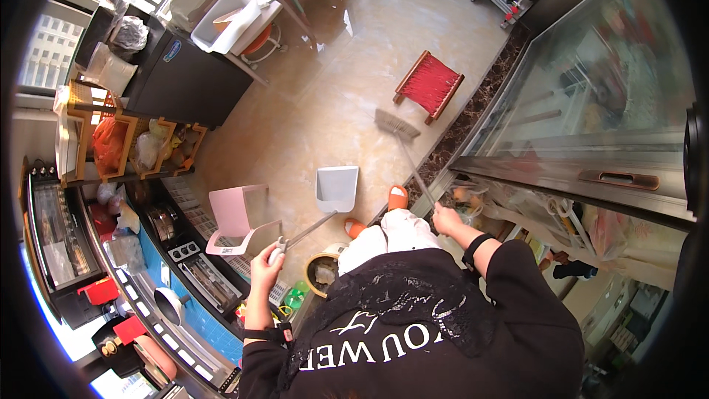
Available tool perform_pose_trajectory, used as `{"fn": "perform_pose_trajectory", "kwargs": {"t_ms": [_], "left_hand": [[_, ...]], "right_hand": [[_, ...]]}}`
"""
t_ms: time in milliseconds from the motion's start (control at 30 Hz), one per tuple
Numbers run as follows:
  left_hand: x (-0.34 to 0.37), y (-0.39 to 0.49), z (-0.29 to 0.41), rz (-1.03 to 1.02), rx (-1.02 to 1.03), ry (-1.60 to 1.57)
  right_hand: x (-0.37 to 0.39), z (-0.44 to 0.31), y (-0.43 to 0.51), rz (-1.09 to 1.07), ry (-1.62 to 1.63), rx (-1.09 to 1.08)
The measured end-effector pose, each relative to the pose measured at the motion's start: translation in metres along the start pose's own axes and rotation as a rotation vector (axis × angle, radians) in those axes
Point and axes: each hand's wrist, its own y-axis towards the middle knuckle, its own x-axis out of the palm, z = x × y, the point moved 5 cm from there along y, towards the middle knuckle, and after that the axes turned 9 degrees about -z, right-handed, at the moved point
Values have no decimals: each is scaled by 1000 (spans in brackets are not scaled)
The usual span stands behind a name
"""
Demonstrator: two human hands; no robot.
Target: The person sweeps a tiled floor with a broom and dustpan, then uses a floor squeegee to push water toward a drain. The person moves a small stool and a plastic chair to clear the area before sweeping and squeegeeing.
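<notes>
My right hand (446, 218) grips the handle of a broom (396, 124), whose bristle head rests on the tiled floor just short of a red woven stool (429, 86). In my left hand (267, 266) is the handle of a long-handled dustpan (337, 189). Its pale grey pan sits on the floor in front of my feet, the open side facing away from me. Nothing can be made out inside the pan. A gap of floor separates broom head and dustpan.
A pink plastic chair (235, 216) stands left of the dustpan. By my left leg is a trash bin (321, 272) holding a bag. A sliding glass door (587, 94) and its dark threshold (477, 101) run along the right. A dark cabinet (191, 75) stands at the left.
</notes>
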Motion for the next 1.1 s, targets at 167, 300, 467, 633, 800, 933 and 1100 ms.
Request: {"fn": "perform_pose_trajectory", "kwargs": {"t_ms": [167,300,467,633,800,933,1100], "left_hand": [[1,-15,-7,-80,69,198],[-4,-22,-10,-133,130,263],[-8,-15,-12,-218,188,320],[-3,-3,-19,-299,197,448],[0,4,-13,-275,311,475],[-5,15,-22,-248,294,457],[-23,26,-48,-148,204,671]], "right_hand": [[18,7,-42,3,-146,-111],[6,35,-94,120,-102,-102],[5,60,-101,258,-31,13],[58,29,-37,131,151,66],[112,-21,-48,9,-52,-45],[81,-20,-88,-195,211,-93],[54,-12,-114,51,89,-94]]}}
